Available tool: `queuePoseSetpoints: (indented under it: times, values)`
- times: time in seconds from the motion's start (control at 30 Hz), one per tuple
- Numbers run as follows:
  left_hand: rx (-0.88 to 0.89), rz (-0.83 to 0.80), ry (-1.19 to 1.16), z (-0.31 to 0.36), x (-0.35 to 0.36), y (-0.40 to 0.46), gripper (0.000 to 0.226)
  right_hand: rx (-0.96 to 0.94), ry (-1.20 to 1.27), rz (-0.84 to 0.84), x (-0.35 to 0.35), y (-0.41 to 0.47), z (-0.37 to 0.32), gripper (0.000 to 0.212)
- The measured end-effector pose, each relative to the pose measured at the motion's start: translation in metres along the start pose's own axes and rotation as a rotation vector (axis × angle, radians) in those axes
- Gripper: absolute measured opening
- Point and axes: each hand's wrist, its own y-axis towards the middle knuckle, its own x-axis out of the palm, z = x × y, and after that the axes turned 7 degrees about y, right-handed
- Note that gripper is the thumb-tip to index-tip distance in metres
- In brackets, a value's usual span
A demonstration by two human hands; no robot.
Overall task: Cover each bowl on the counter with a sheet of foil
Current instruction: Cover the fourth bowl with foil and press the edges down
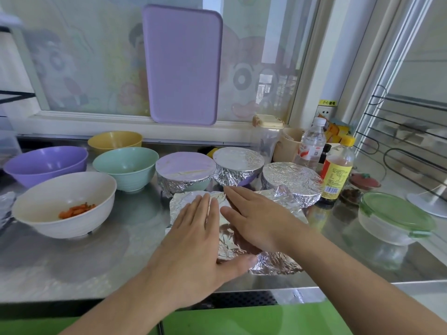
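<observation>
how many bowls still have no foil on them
4: white bowl front left, purple bowl behind it, green bowl mid-counter, yellow bowl at back.

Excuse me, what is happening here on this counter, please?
A person presses both flat hands, left hand and right hand, onto a crinkled sheet of silver foil over what is probably a bowl on the steel counter. Behind it, three foil-covered bowls stand finished. Four bowls remain uncovered: white bowl with orange food, purple, mint green and yellow.
</observation>
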Motion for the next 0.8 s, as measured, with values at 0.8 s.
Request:
queuePoseSetpoints:
  times: [0.8]
  values:
    - [-0.116,0.07,-0.311,-0.019,-0.003,0.028,0.092,0.006,0.531,0.111,0.012,-0.006,0.006,0.048]
